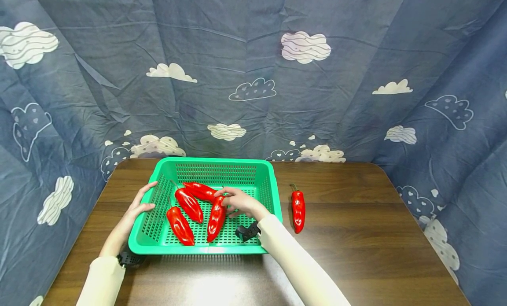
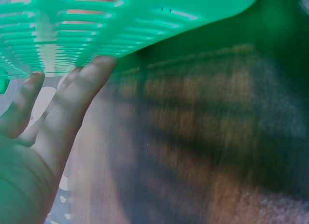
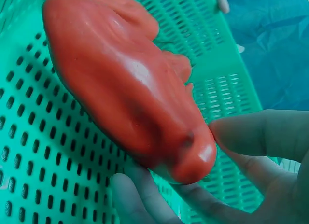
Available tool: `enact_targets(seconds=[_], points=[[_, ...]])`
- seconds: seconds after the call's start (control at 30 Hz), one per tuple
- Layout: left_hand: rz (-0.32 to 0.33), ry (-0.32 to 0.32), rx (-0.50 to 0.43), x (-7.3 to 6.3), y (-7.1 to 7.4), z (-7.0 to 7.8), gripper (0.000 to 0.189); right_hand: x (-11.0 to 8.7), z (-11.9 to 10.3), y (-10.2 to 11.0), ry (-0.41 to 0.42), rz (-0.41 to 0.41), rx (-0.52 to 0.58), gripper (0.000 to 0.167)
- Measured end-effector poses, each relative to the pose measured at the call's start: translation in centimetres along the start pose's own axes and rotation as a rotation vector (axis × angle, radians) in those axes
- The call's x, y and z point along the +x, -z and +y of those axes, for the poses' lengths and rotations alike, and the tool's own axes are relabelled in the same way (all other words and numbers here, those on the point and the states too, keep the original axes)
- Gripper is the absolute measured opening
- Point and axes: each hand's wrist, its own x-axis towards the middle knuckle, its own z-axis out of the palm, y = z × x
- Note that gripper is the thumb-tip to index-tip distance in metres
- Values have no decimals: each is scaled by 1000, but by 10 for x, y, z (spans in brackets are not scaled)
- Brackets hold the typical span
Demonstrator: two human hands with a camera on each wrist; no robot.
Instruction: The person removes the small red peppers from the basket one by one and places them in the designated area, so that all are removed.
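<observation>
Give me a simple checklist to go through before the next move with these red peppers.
1. Right grip free: not ok; it holds a red pepper near one end.
2. Held pepper within the green basket: ok, it is inside the walls.
3. Held pepper's lower tip resting on the basket's floor: cannot tell.
4. Left grip touching the basket: ok, at its left side.
5. Outside red pepper visible and untouched: ok, it lies on the wooden table, right of the basket.

The right hand (image 1: 239,201) covers part of one pepper (image 1: 216,220); the left wrist view crops the basket (image 2: 217,3), the tabletop (image 2: 193,108) blurred.
</observation>
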Motion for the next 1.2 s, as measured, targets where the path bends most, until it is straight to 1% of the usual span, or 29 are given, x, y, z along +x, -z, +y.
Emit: enact_targets(seconds=[0.33,0.5,0.53,0.73,0.77,0.83,1.03,1.2], points=[[4,27,23,0,-1,2,62,-3,-4,5,14,9,61,37],[4,37,24,-1,-1,3,62,-6,-7,8,60,-1,71,36],[6,22,24,0,-1,2,61,-7,-8,9,71,-1,74,36],[0,-1,1,0,0,1,60,-12,-13,13,118,-1,123,36],[-2,10,-2,-1,0,1,61,-13,-13,14,124,-1,129,36],[-1,9,4,-1,0,1,61,-15,-15,16,137,1,133,36],[5,-25,20,0,-1,1,60,-21,-18,21,159,7,148,35],[12,-8,25,0,-2,1,61,-25,-19,24,169,9,171,37]])
